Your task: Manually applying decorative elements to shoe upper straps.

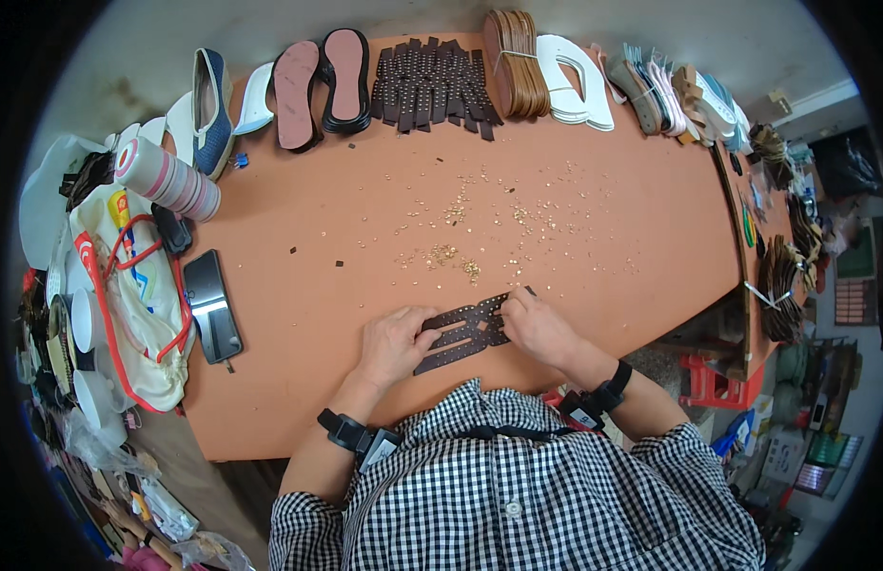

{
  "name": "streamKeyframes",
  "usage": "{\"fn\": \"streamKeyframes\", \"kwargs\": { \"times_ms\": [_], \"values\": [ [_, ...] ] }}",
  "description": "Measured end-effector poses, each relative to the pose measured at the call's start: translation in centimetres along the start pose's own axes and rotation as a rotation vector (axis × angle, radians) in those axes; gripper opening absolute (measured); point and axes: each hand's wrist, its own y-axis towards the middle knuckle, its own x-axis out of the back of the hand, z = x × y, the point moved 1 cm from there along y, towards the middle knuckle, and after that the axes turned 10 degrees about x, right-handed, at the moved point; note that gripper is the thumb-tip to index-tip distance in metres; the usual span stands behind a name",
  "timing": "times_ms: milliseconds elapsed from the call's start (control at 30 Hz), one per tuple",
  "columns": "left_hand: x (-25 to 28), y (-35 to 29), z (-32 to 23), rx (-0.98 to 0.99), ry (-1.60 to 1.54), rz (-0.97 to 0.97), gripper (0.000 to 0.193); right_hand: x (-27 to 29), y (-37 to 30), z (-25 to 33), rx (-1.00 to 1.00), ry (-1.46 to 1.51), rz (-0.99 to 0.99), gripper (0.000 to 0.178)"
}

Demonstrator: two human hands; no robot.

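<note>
Now left hand (392, 344) pins dark brown perforated leather strap piece (465, 331) flat on orange counter (365, 200); right hand (539, 328) pinches its upper right end; small gold studs (456, 255) scattered just beyond.

One head-worn fisheye view looks steeply down and forward from close above the orange worktop (603, 285). The person's chest fills the near edge; straight edges bend toward the rim.

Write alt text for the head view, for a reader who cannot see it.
Both hands, left hand and right hand, hold a dark brown perforated leather strap piece flat on an orange table. Small gold studs lie scattered beyond it, with more brown strap pieces and shoe soles along the far edge.
</note>
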Motion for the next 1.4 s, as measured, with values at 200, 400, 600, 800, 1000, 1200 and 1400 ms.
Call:
{"fn": "streamKeyframes", "kwargs": {
  "times_ms": [200, 400, 600, 800, 1000, 1200, 1400],
  "values": [
    [0.1, -0.1, 0.0, -0.003, 0.006, -0.010, 0.022, 0.6, -0.2, -0.2, 0.022, 0.046, -0.061, 0.012],
    [0.2, 0.1, -0.4, 0.002, 0.009, 0.004, 0.022, -0.1, -0.1, 0.3, 0.004, -0.041, -0.023, 0.013],
    [0.0, 0.1, -0.1, 0.007, 0.030, 0.007, 0.023, 0.1, 0.4, 0.9, -0.024, -0.080, 0.019, 0.012],
    [0.3, 0.2, -0.4, 0.017, 0.051, 0.028, 0.023, 0.4, 0.5, 1.2, -0.028, -0.082, 0.052, 0.011],
    [-0.1, 0.1, 0.0, 0.009, 0.034, 0.024, 0.023, 0.9, 0.8, 1.4, -0.057, -0.046, 0.108, 0.011],
    [-0.2, 0.0, 0.3, 0.036, -0.005, 0.026, 0.024, 0.6, 1.2, 0.6, -0.109, 0.104, 0.094, 0.013],
    [-0.2, 0.1, -0.3, 0.023, 0.017, 0.000, 0.024, 1.3, 2.1, 0.8, -0.136, 0.097, 0.144, 0.013]
  ]
}}
